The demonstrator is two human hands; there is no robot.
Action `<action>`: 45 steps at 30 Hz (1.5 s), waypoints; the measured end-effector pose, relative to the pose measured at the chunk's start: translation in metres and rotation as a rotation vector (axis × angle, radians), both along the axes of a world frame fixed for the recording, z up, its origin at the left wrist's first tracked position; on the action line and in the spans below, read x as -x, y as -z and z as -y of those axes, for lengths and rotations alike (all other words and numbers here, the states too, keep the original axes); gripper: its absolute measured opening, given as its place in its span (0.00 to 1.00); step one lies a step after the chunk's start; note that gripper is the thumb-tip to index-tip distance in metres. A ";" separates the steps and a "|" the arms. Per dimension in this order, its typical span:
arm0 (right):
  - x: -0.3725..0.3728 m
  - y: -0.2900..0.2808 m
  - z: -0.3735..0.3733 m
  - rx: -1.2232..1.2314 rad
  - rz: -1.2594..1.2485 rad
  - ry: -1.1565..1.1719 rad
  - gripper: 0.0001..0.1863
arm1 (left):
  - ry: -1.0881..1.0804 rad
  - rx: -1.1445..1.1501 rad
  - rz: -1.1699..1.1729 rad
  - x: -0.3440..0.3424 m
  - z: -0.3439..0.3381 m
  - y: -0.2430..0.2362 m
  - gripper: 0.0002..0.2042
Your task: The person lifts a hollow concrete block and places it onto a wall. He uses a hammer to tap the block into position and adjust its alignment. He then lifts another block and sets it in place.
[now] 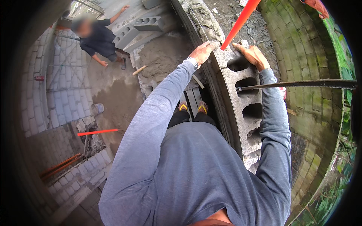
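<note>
A hollow concrete block (226, 59) forms part of the top course of the wall in front of me. My left hand (203, 52), with a watch at the wrist, grips its near left edge, fingertips on top. At the other side my right hand (254, 57) grips the block, thumb and fingers at its upper end. An orange pipe (241, 22) rises between the hands. More hollow cores of the wall course (236, 109) run back toward my body. Beyond the hands, a thin string (197, 19) stretches along the wall top, over rough mortar.
A steel bar (301, 84) sticks out of a core to the right, under my right forearm. Wet mortar (160, 52) lies at left beside a wooden handle (139, 70) and grey blocks (149, 24). Another person (98, 39) stands far left. Planks (193, 100) lie near my feet.
</note>
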State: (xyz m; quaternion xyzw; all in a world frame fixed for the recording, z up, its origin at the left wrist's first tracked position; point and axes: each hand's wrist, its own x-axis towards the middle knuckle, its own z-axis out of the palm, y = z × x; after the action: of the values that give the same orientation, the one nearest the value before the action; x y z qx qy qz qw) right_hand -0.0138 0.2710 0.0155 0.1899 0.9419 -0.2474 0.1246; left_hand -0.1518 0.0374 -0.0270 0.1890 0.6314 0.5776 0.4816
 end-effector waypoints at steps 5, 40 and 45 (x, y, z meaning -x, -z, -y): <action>0.007 -0.022 0.014 0.124 0.019 0.225 0.35 | 0.076 0.081 -0.117 0.014 0.003 0.017 0.33; 0.001 0.010 -0.007 -0.066 -0.043 -0.037 0.21 | 0.118 0.078 -0.770 0.012 -0.006 0.052 0.29; 0.003 0.012 -0.006 -0.068 -0.087 0.014 0.28 | 0.098 0.122 -0.549 0.002 -0.007 0.026 0.26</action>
State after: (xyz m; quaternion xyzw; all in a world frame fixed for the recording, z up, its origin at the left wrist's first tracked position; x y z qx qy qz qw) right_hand -0.0168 0.2765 0.0034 0.1897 0.9529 -0.2243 0.0755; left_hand -0.1543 0.0445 -0.0531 0.3392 0.7620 0.4416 0.3305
